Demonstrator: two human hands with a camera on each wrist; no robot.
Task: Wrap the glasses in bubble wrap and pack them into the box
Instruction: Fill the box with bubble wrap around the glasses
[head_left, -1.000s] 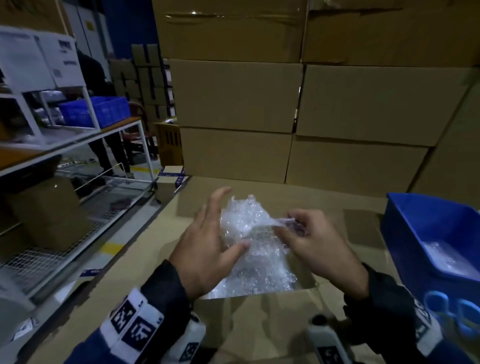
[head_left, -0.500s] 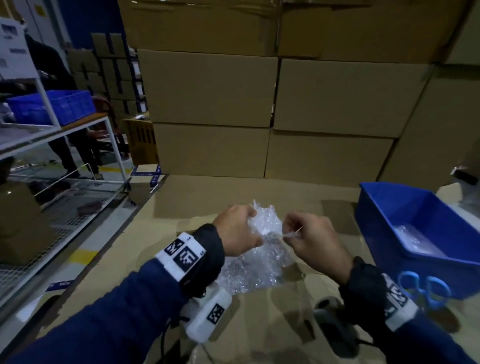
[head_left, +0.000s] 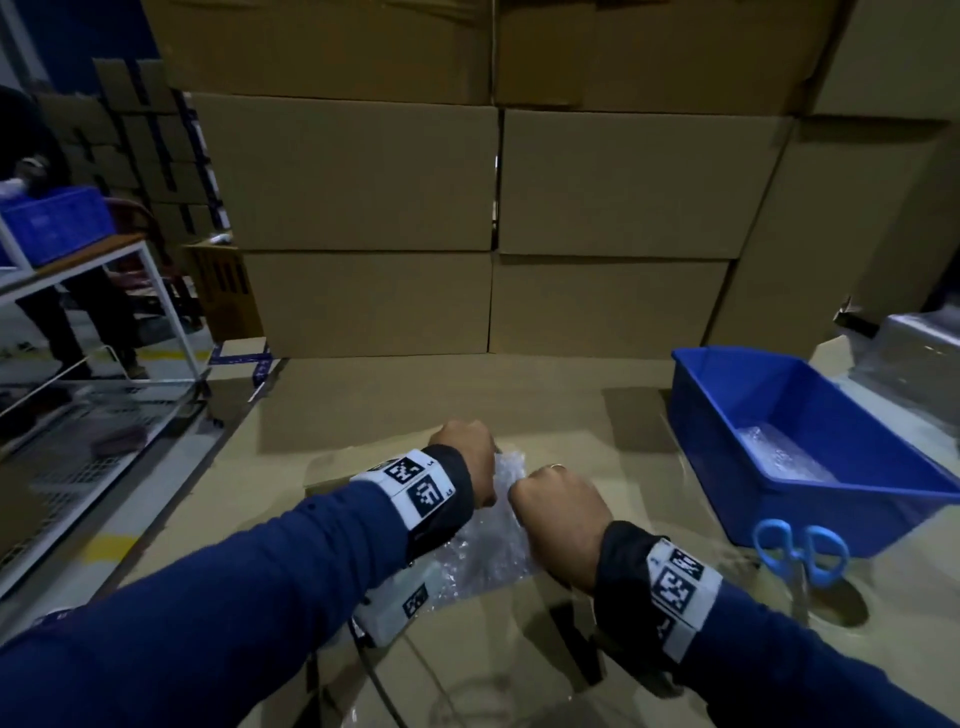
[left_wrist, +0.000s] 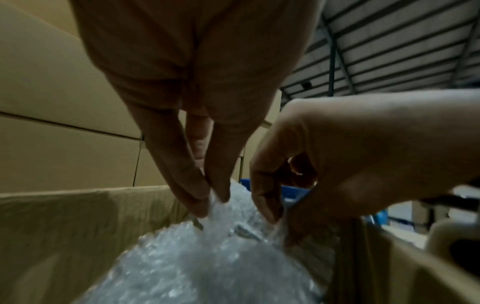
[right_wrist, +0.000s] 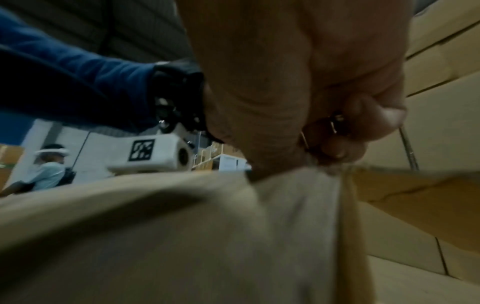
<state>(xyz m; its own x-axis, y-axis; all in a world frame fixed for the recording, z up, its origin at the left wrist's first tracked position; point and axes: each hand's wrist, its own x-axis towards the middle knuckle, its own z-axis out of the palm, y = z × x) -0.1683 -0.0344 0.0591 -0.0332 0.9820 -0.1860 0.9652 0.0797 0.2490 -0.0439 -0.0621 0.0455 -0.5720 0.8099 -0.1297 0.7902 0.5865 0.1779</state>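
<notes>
A bundle of clear bubble wrap sits low inside an open cardboard box in front of me. My left hand pinches the bundle's top left between thumb and fingers. In the left wrist view this pinch is plain, and my right hand pinches the wrap just beside it. The right hand is curled with knuckles up. The right wrist view shows its curled fingers behind a blurred box flap. The glasses are hidden in the wrap.
A blue bin holding more bubble wrap stands to the right, with blue-handled scissors in front of it. Stacked cardboard boxes wall off the back. A metal rack and another person are at the left.
The left hand went from lying flat against the wrap to pinching it. Both hands have lowered the bundle down into the box.
</notes>
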